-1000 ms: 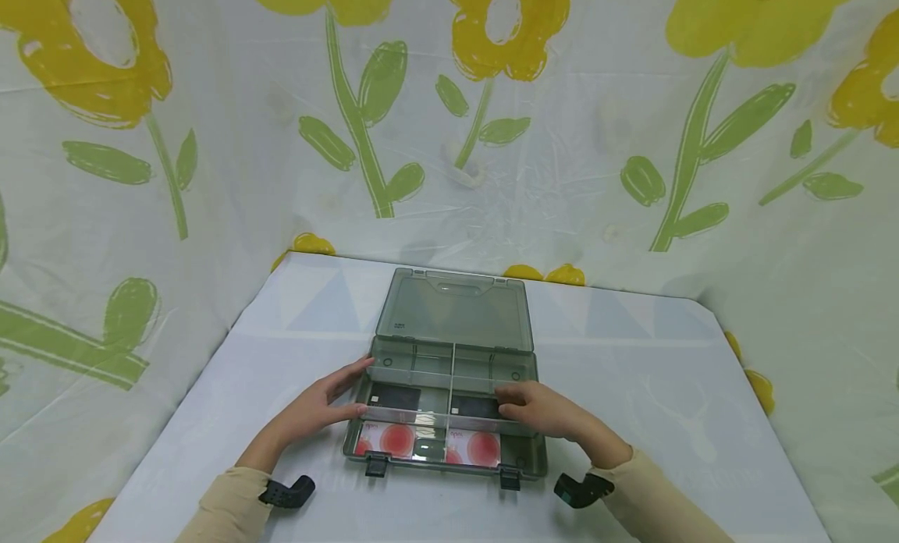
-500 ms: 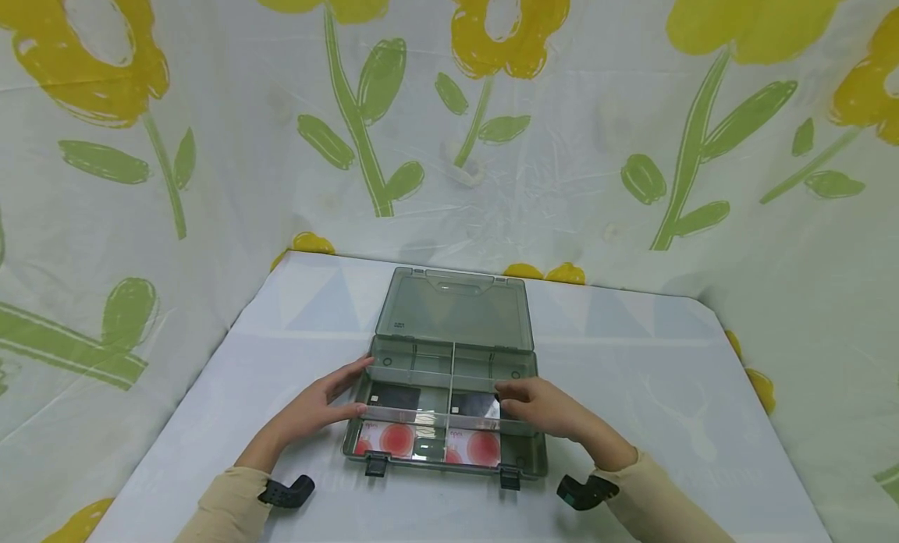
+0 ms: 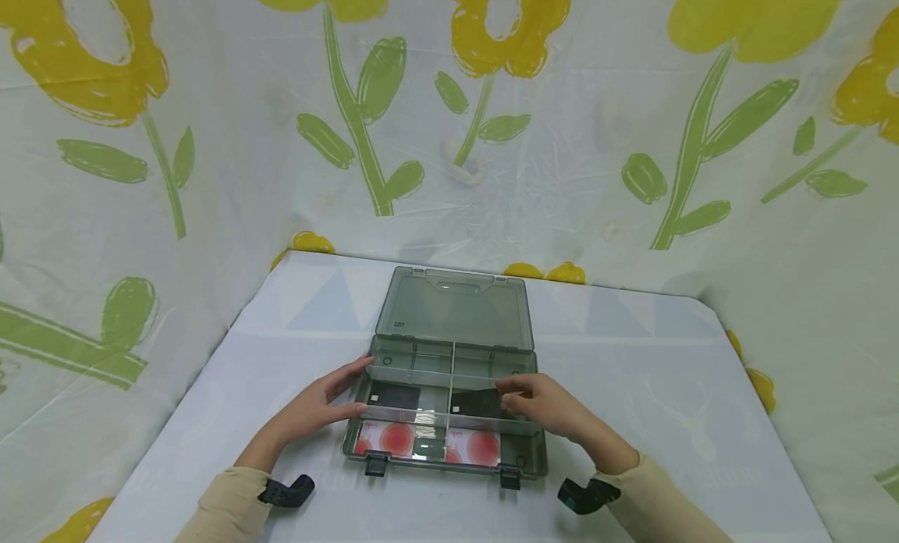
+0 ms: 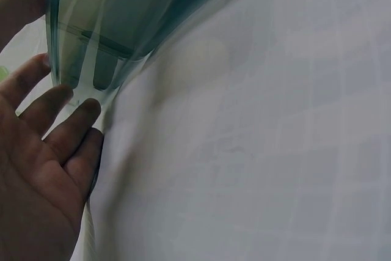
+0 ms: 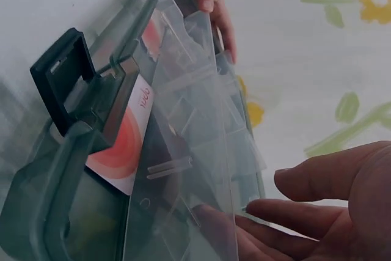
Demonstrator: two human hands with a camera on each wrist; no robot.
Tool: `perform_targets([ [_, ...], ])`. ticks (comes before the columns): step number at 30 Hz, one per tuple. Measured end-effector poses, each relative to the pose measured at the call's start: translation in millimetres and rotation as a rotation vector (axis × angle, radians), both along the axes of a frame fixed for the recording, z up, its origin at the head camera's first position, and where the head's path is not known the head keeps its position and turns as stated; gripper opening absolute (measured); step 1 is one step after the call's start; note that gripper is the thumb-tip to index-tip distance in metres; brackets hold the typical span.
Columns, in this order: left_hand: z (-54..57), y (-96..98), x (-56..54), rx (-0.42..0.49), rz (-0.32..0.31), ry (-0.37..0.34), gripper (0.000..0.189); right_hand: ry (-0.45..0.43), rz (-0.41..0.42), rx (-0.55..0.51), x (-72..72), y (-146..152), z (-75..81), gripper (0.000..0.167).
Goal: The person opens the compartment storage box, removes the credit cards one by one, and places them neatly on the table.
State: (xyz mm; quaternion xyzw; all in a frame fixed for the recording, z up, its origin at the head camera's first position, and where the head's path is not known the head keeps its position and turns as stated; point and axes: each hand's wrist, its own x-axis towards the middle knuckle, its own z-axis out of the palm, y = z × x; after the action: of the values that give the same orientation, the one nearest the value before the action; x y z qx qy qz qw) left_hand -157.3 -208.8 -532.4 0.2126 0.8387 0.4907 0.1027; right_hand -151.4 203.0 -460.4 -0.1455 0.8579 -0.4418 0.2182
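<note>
An uncovered, translucent grey-green compartment box [image 3: 534, 471] lies on the table, its lid [image 3: 455, 309] folded back. My left hand [image 3: 325, 402] rests against the box's left side, fingers spread; the left wrist view shows its fingertips at the green wall. Inside the middle row are two black cards, one on the left [image 3: 393, 396], one on the right [image 3: 477, 403]. My right hand [image 3: 544, 402] reaches into the right middle compartment, fingertips at that card's right end. In the right wrist view its thumb stands apart from the fingers, some of which show through the clear divider [image 5: 183, 108].
Red-and-white cards, one on the left [image 3: 388, 438] and one on the right [image 3: 474, 448], lie in the front row. Two black latches, left [image 3: 376, 465] and right [image 3: 509, 477], stick out at the front. A flower-printed curtain [image 3: 548, 176] surrounds the white table [image 3: 632, 418].
The right black card's angle has shifted: glare crossed it half a second ago and is gone now. My right hand has moved slightly. The left hand and the box stay in place.
</note>
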Motion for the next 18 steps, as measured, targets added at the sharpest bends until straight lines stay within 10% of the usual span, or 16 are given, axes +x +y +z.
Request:
perform_targets([
  [18, 0.1, 0.1, 0.2, -0.007, 0.005, 0.009, 0.077, 0.032, -0.025, -0.135, 0.1, -4.2, 0.1, 0.038],
])
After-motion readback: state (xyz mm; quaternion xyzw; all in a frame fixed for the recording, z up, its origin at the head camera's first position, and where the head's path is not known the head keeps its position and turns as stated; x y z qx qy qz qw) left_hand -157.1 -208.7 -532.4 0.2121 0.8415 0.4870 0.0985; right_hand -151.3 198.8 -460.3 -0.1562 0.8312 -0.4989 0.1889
